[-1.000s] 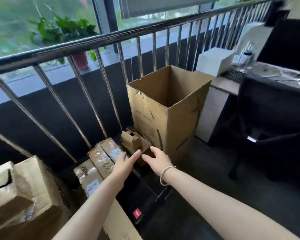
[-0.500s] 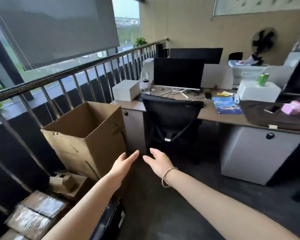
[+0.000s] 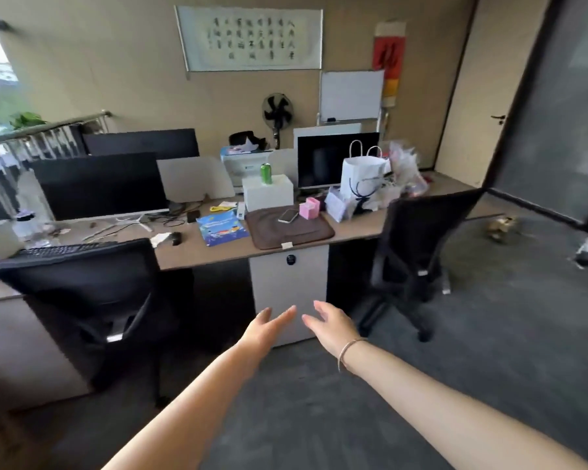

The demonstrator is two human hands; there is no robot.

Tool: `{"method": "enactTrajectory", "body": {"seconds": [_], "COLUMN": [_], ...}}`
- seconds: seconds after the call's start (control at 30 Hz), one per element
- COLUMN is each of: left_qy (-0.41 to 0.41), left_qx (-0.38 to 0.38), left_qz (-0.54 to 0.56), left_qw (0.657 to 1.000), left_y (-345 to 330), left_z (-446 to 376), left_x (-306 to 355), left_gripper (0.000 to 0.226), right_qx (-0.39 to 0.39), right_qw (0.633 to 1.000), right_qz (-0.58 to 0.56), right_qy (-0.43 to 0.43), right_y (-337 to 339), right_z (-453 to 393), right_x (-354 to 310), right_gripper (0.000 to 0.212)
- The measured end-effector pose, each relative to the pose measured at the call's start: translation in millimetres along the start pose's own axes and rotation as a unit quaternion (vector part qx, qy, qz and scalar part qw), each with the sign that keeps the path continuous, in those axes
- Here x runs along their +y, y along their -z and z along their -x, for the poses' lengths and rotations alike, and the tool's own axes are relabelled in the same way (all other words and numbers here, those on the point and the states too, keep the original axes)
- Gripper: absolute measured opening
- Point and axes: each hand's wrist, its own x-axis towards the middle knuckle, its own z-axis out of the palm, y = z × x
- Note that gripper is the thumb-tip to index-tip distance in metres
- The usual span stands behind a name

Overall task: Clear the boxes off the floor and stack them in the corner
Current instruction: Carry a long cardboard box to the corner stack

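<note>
Both of my hands reach out in front of me at about the same height, palms turned toward each other with a small gap between them. My left hand point(image 3: 269, 329) has its fingers straight and relaxed, gripping nothing. My right hand point(image 3: 331, 325) is the same, fingers loosely spread and free, with a thin bracelet point(image 3: 348, 349) on the wrist. Neither hand touches anything.

No cardboard boxes from the floor show in this view, so I cannot tell where they are. Far off on the grey carpet point(image 3: 489, 334) near the glass partition point(image 3: 554, 113) sits a small brownish object point(image 3: 499, 227), too blurred to name.

Beyond my fingertips stands the white desk cabinet point(image 3: 287, 283) under the front edge of the long desk point(image 3: 218, 249). 2 black office chairs face it: 1 at the left point(image 3: 82, 293), 1 at the right point(image 3: 418, 245). On the desktop, near the front edge, lies a brown pad point(image 3: 289, 230) with a phone point(image 3: 288, 216) on it, a blue booklet point(image 3: 222, 228) just beside the pad on its left, and a pink box point(image 3: 309, 207) at the pad's back right corner. Behind the pad a white box point(image 3: 268, 195) carries an upright green can point(image 3: 266, 173). A white paper bag point(image 3: 362, 178) stands toward the right end. Dark monitors point(image 3: 99, 184) line the back edge on the left, with a keyboard point(image 3: 65, 248) in front.
</note>
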Motion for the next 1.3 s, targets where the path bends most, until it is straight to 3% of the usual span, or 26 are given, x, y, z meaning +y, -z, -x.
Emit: {"method": "enactTrajectory", "body": {"seconds": [0.07, 0.23, 0.37, 0.57, 0.73, 0.93, 1.13, 1.3], "left_qy": [0.005, -0.019, -0.016, -0.024, -0.020, -0.031, -0.030, -0.019], "left_qx": [-0.013, -0.111, -0.186, -0.277, -0.325, -0.357, -0.385, -0.368], "left_qz": [-0.014, -0.076, -0.092, -0.111, -0.130, -0.130, -0.153, -0.135], "left_qw": [1.000, 0.991, 0.978, 0.954, 0.937, 0.924, 0.910, 0.920], "left_y": [-33.1, -193.7, -295.5, -436.0, -544.6, -677.9, -819.1, -954.4], "left_z": [-14.4, -76.2, -128.8, -214.1, -315.4, -395.9, -467.6, -531.7], "left_x": [9.6, 47.9, 63.3, 108.5, 180.8, 235.3, 261.1, 292.5], "left_gripper": [0.099, 0.087, 0.091, 0.089, 0.115, 0.090, 0.112, 0.090], "right_qx": [0.017, 0.115, 0.175, 0.232, 0.299, 0.366, 0.386, 0.376], "right_qw": [1.000, 0.988, 0.974, 0.957, 0.934, 0.903, 0.891, 0.893], "right_qz": [-0.003, -0.056, -0.074, -0.091, -0.110, -0.130, -0.130, -0.121], "right_qy": [-0.014, -0.083, -0.127, -0.147, -0.162, -0.184, -0.200, -0.217], "right_y": [32.6, 167.5, 249.0, 374.7, 497.0, 616.8, 740.0, 872.7], "right_z": [-3.8, -23.0, -44.8, -115.4, -196.8, -250.7, -310.6, -370.3], "right_x": [14.2, 97.5, 149.2, 213.1, 247.1, 302.1, 377.0, 446.6], "right_gripper": [0.062, 0.063, 0.063, 0.064, 0.065, 0.061, 0.061, 0.062]}}
